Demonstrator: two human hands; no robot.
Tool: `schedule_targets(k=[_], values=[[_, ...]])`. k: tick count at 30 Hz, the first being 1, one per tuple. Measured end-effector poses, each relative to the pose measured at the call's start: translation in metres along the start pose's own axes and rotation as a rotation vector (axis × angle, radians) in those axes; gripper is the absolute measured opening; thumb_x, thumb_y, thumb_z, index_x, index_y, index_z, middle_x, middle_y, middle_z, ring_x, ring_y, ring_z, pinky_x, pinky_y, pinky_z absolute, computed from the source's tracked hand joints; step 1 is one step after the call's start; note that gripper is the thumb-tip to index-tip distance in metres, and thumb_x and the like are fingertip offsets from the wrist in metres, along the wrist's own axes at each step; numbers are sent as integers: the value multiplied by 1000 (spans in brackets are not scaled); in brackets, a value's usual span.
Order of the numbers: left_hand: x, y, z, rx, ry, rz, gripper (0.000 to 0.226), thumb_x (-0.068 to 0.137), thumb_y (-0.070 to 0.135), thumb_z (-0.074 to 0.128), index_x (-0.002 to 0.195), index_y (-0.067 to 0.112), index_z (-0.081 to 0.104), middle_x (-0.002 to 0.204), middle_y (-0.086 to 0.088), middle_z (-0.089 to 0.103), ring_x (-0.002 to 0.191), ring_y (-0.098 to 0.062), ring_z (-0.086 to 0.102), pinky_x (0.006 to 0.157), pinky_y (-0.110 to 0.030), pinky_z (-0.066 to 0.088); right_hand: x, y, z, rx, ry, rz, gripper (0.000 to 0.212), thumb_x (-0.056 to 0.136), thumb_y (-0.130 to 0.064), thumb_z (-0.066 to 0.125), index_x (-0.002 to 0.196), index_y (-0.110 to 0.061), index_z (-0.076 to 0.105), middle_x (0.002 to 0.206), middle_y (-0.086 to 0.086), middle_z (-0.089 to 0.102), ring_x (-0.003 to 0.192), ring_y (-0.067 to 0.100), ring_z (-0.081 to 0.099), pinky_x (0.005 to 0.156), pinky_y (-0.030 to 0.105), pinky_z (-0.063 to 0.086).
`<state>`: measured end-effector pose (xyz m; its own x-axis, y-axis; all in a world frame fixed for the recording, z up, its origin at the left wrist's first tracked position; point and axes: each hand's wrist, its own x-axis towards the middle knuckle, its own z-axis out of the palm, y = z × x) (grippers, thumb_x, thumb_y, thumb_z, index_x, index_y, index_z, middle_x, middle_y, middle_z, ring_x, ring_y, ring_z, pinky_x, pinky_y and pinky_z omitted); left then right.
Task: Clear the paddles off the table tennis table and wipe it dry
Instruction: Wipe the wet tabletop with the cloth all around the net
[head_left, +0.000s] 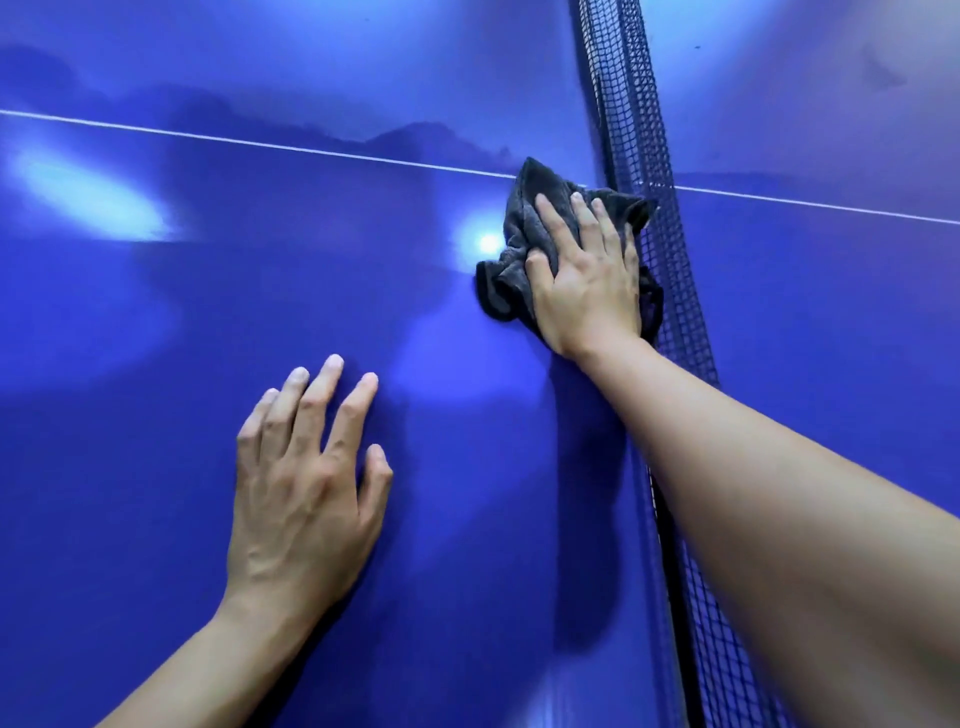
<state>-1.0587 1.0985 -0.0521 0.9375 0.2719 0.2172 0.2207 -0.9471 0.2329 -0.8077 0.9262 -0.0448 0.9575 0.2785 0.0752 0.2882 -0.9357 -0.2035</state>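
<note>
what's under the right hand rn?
The right hand presses a crumpled dark grey cloth onto the blue table beside the net. The surface beneath the cloth is covered, so wet or dry there cannot be told.

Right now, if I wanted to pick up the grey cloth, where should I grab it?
Pinch the cloth by its bunched-up left fold, probably coming from the left. That fold stands up in ridges; the right hand covers the middle and the net crowds the right edge.

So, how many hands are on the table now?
2: the left hand rests open on the bare blue table; the right hand presses the dark cloth beside the net.
</note>
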Motion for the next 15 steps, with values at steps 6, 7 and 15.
schedule_targets(k=[6, 7, 15], values=[[2, 0, 3, -7, 11, -5, 53, 96, 31, 42, 146, 15, 48, 156, -11, 40, 144, -34, 34, 120, -51, 24, 42, 2, 2, 0, -18, -10, 59, 103, -47, 35, 160, -40, 26, 170, 0, 19, 158, 16, 7, 128, 43, -2], [1, 1, 1, -5, 5, -8, 53, 96, 31, 42, 145, 15, 48, 155, -11, 40, 144, -34, 35, 120, -50, 24, 43, 2, 3, 5, -23, -10, 59, 103, -47, 35, 160, -40, 26, 170, 0, 18, 158, 16, 7, 128, 43, -2], [4, 2, -9, -90, -31, -49, 52, 92, 27, 46, 142, 14, 53, 152, -12, 44, 142, -34, 37, 119, -48, 23, -9, -4, 1, -8, -34, -39, 58, 104, -43, 34, 161, -39, 23, 171, 1, 16, 158, 18, 6, 128, 46, -2]])
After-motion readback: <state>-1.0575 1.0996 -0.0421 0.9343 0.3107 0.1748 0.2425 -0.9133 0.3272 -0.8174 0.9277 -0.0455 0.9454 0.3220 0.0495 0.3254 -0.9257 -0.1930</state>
